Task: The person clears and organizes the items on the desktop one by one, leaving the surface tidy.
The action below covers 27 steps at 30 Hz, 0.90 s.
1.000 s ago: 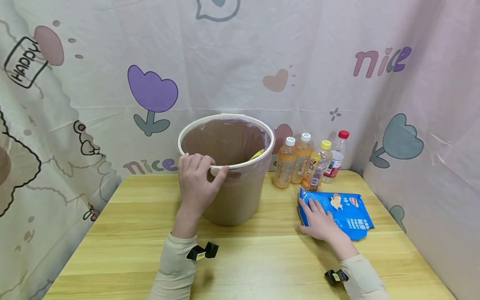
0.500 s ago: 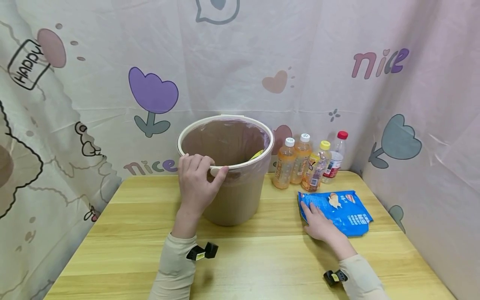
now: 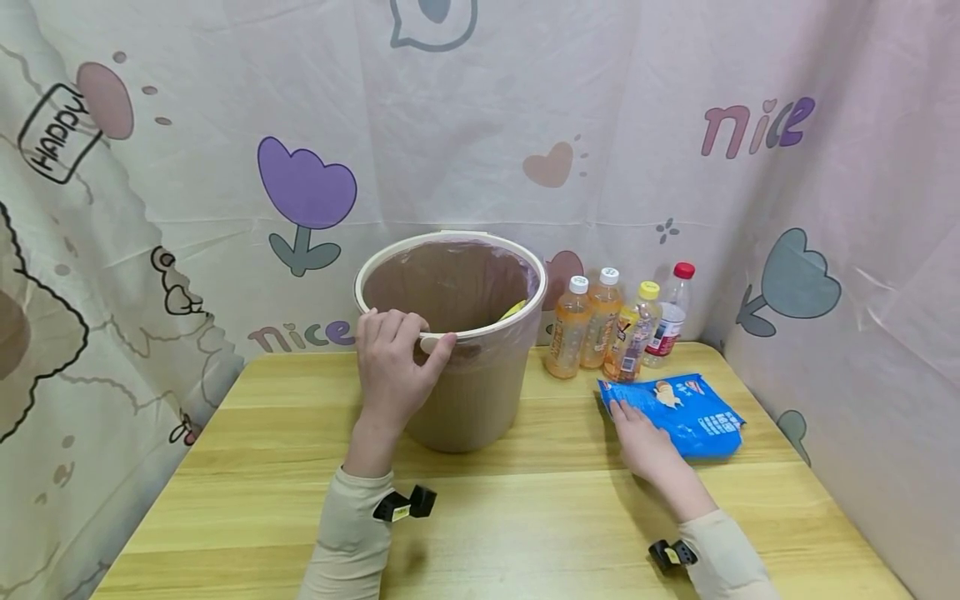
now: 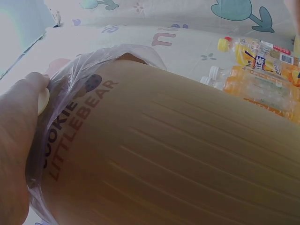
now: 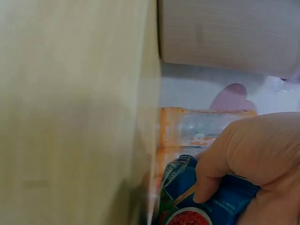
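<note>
My left hand grips the near left rim of a brown trash bin, fingers over the edge and thumb along the outside. The bin stands upright with a clear plastic liner folded over its rim; something yellow shows inside. To the right, my right hand holds the left edge of a blue snack bag, fingers on top. Seen from the right wrist, the thumb presses the bag's other face, hidden from the head view. The bag looks tilted, its near edge raised.
Several plastic bottles stand behind the bag: two orange ones with white caps, a yellow-capped one and a red-capped one. A printed curtain hangs close behind the wooden table.
My right hand has gone from lying flat on the snack bag to holding its left edge. The bag's near side has come up and shifted away slightly. My left hand stays on the rim.
</note>
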Available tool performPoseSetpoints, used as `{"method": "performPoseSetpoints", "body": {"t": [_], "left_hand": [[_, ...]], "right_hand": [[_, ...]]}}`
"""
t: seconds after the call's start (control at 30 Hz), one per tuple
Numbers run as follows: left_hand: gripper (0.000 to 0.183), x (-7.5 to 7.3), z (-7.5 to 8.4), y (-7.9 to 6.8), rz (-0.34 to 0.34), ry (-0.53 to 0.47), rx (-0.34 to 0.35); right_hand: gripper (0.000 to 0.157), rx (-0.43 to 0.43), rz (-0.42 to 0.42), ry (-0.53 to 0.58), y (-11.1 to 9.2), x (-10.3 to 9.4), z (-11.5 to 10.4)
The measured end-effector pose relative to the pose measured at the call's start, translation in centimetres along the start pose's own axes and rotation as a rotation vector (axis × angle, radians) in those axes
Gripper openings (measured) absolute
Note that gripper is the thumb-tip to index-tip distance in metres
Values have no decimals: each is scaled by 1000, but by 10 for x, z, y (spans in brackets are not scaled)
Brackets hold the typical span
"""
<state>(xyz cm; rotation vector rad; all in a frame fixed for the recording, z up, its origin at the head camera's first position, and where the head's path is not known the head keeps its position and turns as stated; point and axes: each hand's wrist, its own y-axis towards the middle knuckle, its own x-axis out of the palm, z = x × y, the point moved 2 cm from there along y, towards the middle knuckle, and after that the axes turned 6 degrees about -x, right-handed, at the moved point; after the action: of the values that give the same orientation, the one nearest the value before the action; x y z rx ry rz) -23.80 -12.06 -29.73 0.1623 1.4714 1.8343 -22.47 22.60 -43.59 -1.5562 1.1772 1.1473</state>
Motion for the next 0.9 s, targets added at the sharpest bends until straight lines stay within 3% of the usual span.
{"method": "performPoseSetpoints", "body": {"t": [0.43,0.67,0.9], "left_hand": [[53,1,0,-1,-7,-13,-18],[52,1,0,-1,-2,-6,-10],[54,0,0,-1,-7,-15,-22]], "right_hand": [[45,-74,227,-88,-21,-36,-11],[53,-118,291,-81,-33,-55,-18],[64,-231,444,-107,-46,-68,-24]]}}
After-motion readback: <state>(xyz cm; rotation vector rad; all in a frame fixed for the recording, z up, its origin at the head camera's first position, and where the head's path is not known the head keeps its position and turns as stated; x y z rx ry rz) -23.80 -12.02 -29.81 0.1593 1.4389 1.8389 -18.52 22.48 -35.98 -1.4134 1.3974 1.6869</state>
